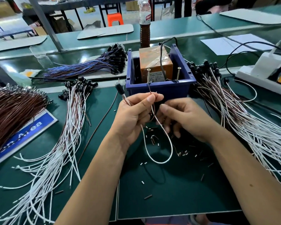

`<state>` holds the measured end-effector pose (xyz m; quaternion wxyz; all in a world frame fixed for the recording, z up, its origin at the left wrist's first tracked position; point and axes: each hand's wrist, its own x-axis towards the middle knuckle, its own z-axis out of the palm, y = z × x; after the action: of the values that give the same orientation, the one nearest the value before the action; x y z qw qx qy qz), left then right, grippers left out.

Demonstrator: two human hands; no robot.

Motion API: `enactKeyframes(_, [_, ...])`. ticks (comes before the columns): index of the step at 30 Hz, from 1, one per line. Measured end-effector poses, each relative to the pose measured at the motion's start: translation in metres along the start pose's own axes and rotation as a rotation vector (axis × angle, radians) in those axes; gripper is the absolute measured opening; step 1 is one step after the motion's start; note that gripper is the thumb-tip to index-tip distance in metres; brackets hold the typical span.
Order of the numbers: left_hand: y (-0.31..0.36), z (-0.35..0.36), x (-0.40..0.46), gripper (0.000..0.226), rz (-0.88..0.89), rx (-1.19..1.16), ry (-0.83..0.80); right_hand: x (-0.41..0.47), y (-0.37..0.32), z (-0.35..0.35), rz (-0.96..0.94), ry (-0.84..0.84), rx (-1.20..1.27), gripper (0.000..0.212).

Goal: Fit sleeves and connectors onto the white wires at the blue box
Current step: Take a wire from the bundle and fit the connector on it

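Note:
My left hand (pixel 135 114) pinches a thin white and brown wire pair (pixel 159 153) between thumb and forefinger, just in front of the blue box (pixel 159 88). The wire loops down onto the green mat, and a black connector (pixel 119 88) sticks up past my knuckles. My right hand (pixel 182 117) is curled close beside the left, fingertips at the same wire; what they hold is hidden. The brown end rises toward a screw (pixel 148 75) standing on the box's front rim. Small brown and white sleeves (pixel 152 140) lie scattered under my hands.
Bundles of white wires with black connectors lie to the left (pixel 68 127) and right (pixel 243 114). Blue wires (pixel 91 65) and a brown bundle (pixel 11 111) sit further left. An orange block (pixel 154 62) fills the box; a bottle (pixel 144 23) stands behind, a power strip (pixel 266 72) at right.

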<state>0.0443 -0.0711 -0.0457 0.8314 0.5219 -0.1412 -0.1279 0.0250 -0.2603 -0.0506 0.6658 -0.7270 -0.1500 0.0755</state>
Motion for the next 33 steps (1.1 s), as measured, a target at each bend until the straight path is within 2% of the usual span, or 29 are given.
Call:
enactKeyframes(2, [0.0,0.003,-0.001,0.022,0.026,-0.013,-0.002,0.0,-0.001,0.008,0.005,-0.061,0.052,0.023])
enactKeyframes(6, [0.001,0.005,-0.004,0.025,0.03,0.008,-0.026,0.0,-0.002,0.012,-0.031,0.019,0.136,0.015])
enactKeyframes(11, [0.001,0.006,-0.002,0.017,0.042,-0.008,0.004,-0.002,-0.005,0.008,-0.07,-0.007,0.246,0.014])
enactKeyframes(14, [0.001,0.01,-0.003,0.013,0.059,-0.047,0.02,-0.001,-0.008,0.004,-0.152,0.066,0.362,0.015])
enactKeyframes(18, [-0.001,0.017,-0.003,0.01,0.142,0.048,0.059,0.0,-0.01,-0.007,-0.278,0.173,0.459,0.016])
enactKeyframes(21, [0.001,0.018,-0.002,0.011,0.22,0.046,0.177,0.001,-0.009,-0.009,-0.336,0.257,0.461,0.007])
enactKeyframes(22, [0.001,0.018,0.0,0.015,0.247,0.042,0.23,0.001,-0.008,-0.009,-0.35,0.306,0.46,0.012])
enactKeyframes(25, [-0.001,0.02,0.003,0.013,0.337,0.053,0.357,0.003,-0.006,-0.008,-0.41,0.534,0.334,0.019])
enactKeyframes(29, [-0.006,0.024,0.006,0.015,0.44,0.195,0.488,0.005,-0.003,-0.006,-0.452,0.786,-0.029,0.005])
enactKeyframes(33, [-0.008,0.027,0.01,0.012,0.516,0.353,0.587,0.005,-0.002,-0.005,-0.48,0.977,-0.333,0.005])
